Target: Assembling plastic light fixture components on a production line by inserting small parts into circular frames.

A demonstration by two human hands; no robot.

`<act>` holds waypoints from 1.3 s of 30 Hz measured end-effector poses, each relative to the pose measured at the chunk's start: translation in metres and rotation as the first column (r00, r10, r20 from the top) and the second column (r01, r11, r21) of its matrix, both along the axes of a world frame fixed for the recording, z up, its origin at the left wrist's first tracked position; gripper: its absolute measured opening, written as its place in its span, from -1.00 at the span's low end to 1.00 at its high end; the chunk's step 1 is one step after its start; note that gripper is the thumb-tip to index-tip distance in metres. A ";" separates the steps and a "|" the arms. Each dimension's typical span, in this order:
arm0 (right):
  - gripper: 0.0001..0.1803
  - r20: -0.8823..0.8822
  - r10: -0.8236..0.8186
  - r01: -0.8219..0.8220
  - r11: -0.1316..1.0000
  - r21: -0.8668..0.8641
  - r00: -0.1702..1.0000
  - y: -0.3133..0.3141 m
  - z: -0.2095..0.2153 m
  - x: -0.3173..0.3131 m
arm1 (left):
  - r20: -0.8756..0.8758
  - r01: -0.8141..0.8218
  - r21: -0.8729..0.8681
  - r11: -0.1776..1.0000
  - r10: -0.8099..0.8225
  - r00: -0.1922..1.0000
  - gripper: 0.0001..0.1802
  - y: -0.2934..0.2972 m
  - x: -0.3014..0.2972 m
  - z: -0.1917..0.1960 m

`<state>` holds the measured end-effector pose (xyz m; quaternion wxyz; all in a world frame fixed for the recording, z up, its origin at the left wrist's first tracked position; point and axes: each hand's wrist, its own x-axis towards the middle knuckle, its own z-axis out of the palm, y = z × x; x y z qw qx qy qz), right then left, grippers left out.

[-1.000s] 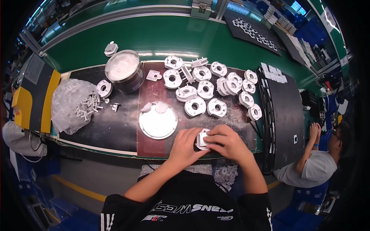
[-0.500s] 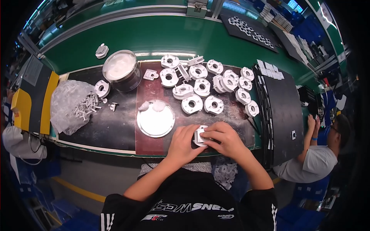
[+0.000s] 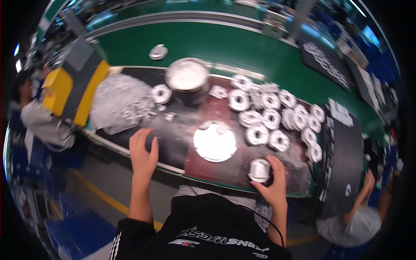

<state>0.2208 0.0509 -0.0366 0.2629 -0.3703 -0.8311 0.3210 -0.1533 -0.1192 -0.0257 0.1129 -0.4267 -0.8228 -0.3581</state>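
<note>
Grip of right hand [image 3: 276, 190] wide around white part [image 3: 259, 170]

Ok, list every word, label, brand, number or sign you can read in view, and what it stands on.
Black shirt: white lettering and a small logo; wording not copied here.
White pieces on the black panel: any print too blurred to read.
Yellow-and-grey machine: no writing legible.
White part by the right hand: none legible.
</note>
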 end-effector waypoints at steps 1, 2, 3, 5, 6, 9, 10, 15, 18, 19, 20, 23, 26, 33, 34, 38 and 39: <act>-0.10 0.015 0.027 -0.027 0.999 0.026 1.000 0.001 -0.002 0.000 | -0.007 -0.032 -0.033 0.999 0.031 0.999 -0.69 -0.004 -0.016 -0.004; -0.15 0.019 0.033 -0.034 0.999 0.030 0.999 0.002 -0.003 -0.003 | -0.042 -0.057 -0.063 0.996 0.055 0.998 -0.68 -0.009 -0.029 -0.006; -0.17 0.024 0.011 -0.012 0.999 0.036 1.000 0.001 -0.002 -0.004 | -0.048 -0.059 -0.093 0.994 0.055 0.997 -0.68 -0.011 -0.040 -0.007; -0.17 0.000 -0.016 0.016 1.000 -0.012 1.000 -0.001 -0.006 -0.008 | -0.088 -0.110 -0.088 0.990 0.103 0.991 -0.66 -0.018 -0.057 -0.013; -0.15 -0.001 -0.019 0.019 1.000 0.016 1.000 -0.002 -0.007 -0.010 | -0.100 -0.128 -0.087 0.988 0.119 0.988 -0.65 -0.019 -0.062 -0.017; -0.13 -0.020 -0.049 0.048 0.999 -0.023 0.999 -0.005 -0.006 -0.016 | -0.093 -0.140 -0.103 0.985 0.131 0.987 -0.64 -0.018 -0.080 -0.023; -0.11 -0.012 -0.039 0.039 0.999 -0.017 0.999 -0.004 -0.008 -0.015 | -0.096 -0.116 -0.090 0.989 0.108 0.990 -0.63 -0.016 -0.086 -0.025; -0.06 0.005 -0.035 0.035 0.999 -0.018 0.999 -0.003 -0.007 -0.016 | -0.280 -0.075 -0.177 0.981 0.023 0.960 -0.60 0.012 -0.094 -0.015; -0.03 0.027 -0.019 0.019 1.000 -0.001 0.999 -0.005 -0.002 -0.015 | -0.366 -0.033 -0.262 0.965 -0.068 0.928 -0.67 0.026 -0.110 -0.013; -0.01 0.037 0.003 -0.003 1.000 0.009 0.999 -0.005 -0.001 -0.015 | -0.384 -0.007 -0.309 0.951 -0.118 0.916 -0.72 0.025 -0.124 -0.019; 0.00 0.043 0.016 -0.016 1.000 0.005 0.999 -0.004 0.000 -0.014 | -0.400 0.015 -0.357 0.934 -0.167 0.901 -0.78 0.022 -0.136 -0.025; 0.00 0.035 -0.001 0.002 1.000 -0.028 0.999 -0.004 0.003 -0.009 | -0.416 0.036 -0.381 0.924 -0.206 0.886 -0.84 0.019 -0.146 -0.029; -0.02 0.036 -0.048 0.048 0.999 -0.003 0.998 -0.002 0.006 -0.003 | -0.412 0.081 -0.334 0.939 -0.223 0.884 -0.81 0.025 -0.137 -0.026; -0.30 -0.051 -0.020 0.028 0.988 0.150 0.998 0.014 0.040 -0.027 | -0.329 0.191 0.029 0.981 -0.171 0.929 -0.83 0.041 -0.093 0.008; -0.35 -0.071 0.042 -0.026 0.978 0.206 0.997 0.018 0.049 -0.037 | -0.324 0.194 0.034 0.980 -0.173 0.930 -0.83 0.045 -0.089 0.010; -0.50 -0.095 0.293 -0.257 0.926 0.278 0.952 0.019 0.088 -0.087 | -0.267 0.258 0.052 0.965 -0.236 0.934 -0.81 0.058 -0.069 0.011; -0.50 -0.093 0.289 -0.253 0.925 0.282 0.953 0.017 0.093 -0.100 | -0.234 0.285 0.058 0.957 -0.264 0.936 -0.79 0.061 -0.062 0.011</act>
